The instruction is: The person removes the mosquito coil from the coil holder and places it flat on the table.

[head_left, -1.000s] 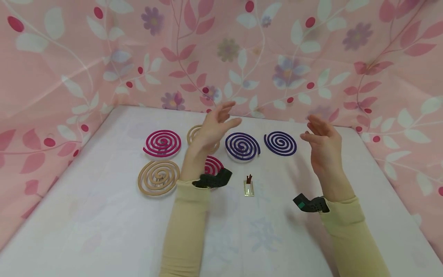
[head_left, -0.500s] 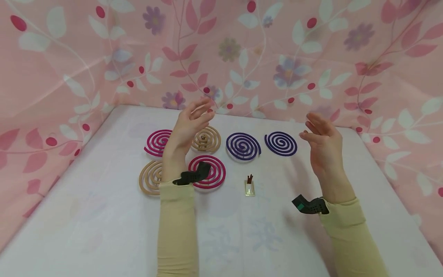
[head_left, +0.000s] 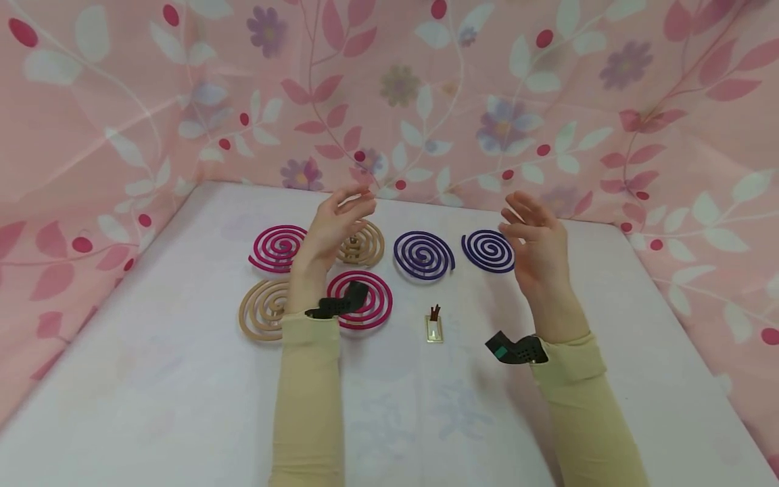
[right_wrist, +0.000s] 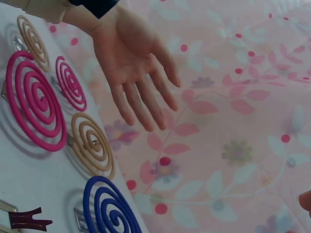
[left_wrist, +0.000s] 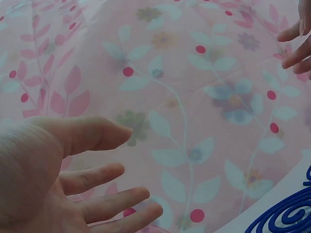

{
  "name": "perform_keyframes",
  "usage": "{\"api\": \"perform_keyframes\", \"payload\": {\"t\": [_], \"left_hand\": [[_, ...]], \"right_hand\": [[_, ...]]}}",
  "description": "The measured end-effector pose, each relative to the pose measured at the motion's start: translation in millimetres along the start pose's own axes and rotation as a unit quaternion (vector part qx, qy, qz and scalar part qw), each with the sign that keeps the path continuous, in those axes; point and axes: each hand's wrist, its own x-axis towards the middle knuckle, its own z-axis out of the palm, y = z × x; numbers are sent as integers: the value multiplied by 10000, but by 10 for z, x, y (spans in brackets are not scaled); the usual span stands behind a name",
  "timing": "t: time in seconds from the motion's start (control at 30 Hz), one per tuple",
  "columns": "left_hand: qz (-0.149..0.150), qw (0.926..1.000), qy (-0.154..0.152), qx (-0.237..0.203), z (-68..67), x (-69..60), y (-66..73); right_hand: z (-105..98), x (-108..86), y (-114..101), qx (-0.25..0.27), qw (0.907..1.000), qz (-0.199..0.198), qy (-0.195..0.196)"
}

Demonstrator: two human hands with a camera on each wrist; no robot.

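Note:
Both hands are raised above the white table and hold nothing, their fingers loosely bent. My left hand [head_left: 325, 233] hovers over the left group of mosquito coils, partly hiding a pink coil [head_left: 268, 249], a tan coil [head_left: 372, 247] and a front tan coil [head_left: 252, 312]. A second pink coil [head_left: 382, 297] lies beside its wrist. My right hand [head_left: 538, 253] is nearest a dark blue coil [head_left: 483, 250], overlapping its edge in the head view. Another blue coil [head_left: 424, 256] lies between the hands. In the left wrist view, the left hand [left_wrist: 73, 184] has thumb and fingers apart.
A small metal plate [head_left: 434, 331] with a forked dark red-brown piece [head_left: 435, 312] lies in front of the blue coils. Metal stands [right_wrist: 80, 219] show under some coils. Pink floral cloth [head_left: 402, 88] hangs along the table's back and sides.
My left hand has moved left, uncovering the back tan and front pink coils. Over the last half second my right hand has shifted left toward the right blue coil.

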Motion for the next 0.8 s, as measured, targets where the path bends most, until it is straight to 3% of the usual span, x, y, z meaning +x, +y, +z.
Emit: {"api": "perform_keyframes", "payload": {"t": [0.27,0.53,0.8], "left_hand": [[-109,9997,179,88,16,31,-101],[-222,9997,70,-77,58,119,-237],[-596,9982,82,81,64,164,-327]], "right_hand": [[3,35,156,-331,9994,31,-135],[-6,90,367,-724,9970,255,-72],[-10,149,531,-1095,9926,518,-60]]}}
